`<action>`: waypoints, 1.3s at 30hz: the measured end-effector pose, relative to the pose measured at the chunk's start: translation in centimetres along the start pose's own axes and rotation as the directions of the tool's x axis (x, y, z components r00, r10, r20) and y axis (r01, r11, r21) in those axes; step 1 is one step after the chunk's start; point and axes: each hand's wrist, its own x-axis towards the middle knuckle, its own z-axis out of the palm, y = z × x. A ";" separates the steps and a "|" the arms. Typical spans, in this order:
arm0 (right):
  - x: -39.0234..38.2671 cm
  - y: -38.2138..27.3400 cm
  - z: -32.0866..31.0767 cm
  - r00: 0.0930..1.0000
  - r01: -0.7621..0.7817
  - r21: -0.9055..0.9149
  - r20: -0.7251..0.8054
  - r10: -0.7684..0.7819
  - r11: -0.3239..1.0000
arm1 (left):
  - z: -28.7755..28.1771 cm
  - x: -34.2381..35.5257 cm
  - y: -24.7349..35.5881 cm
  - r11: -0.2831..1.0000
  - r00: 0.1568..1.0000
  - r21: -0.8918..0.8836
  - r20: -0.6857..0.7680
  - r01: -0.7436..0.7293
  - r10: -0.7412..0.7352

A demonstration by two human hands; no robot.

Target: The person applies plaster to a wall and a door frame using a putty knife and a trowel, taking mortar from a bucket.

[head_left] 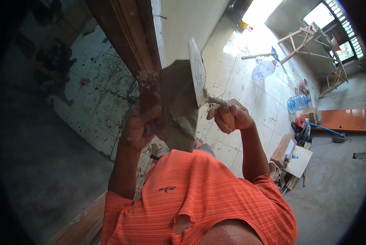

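Observation:
My left hand [140,126] grips the reddish, plaster-spattered handle of a board [176,108] coated in grey-brown mortar, held upright in front of my chest. My right hand [234,116] holds a trowel by its wooden handle; the steel blade [197,71] stands upright at the board's right edge, smeared with pale material. My right index finger is bent near the trowel's shank. Both forearms come up beside my orange shirt [199,188], and my bare feet partly show below the board.
A wooden door frame [134,32] rises just beyond my left hand, beside spattered floor tiles [91,81]. At right are wooden trestles [297,45], a water jug [298,104], an orange panel [344,120], and boards with small items [297,163]. Dark clutter [56,69] lies far left.

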 end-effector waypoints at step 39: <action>14.0 1.5 6.4 0.600 -0.222 -0.973 -0.088 -0.795 -0.059 | -2.9 2.9 3.1 0.719 0.716 0.067 -0.066 -0.692 0.695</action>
